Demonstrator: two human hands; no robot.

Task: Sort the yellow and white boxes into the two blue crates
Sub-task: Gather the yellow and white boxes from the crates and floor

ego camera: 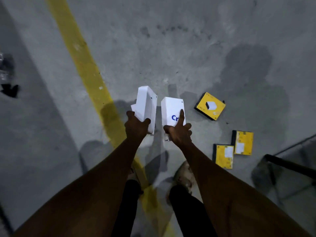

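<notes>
My left hand [136,126] grips white boxes [147,105] held out above the floor; there seem to be two, one tucked against the other. My right hand [178,132] holds another white box [171,109] with blue lettering, its index finger stretched up the front face. Three yellow boxes lie on the concrete to the right: one [210,106] beside the held box, and two [223,156] [242,142] side by side nearer me. No blue crate is in view.
A yellow painted line [82,65] runs diagonally across the grey concrete floor, passing under my feet. A dark metal frame [287,164] stands at the right edge. Dark debris [9,90] lies at the far left. My shoe [183,175] is below my right arm.
</notes>
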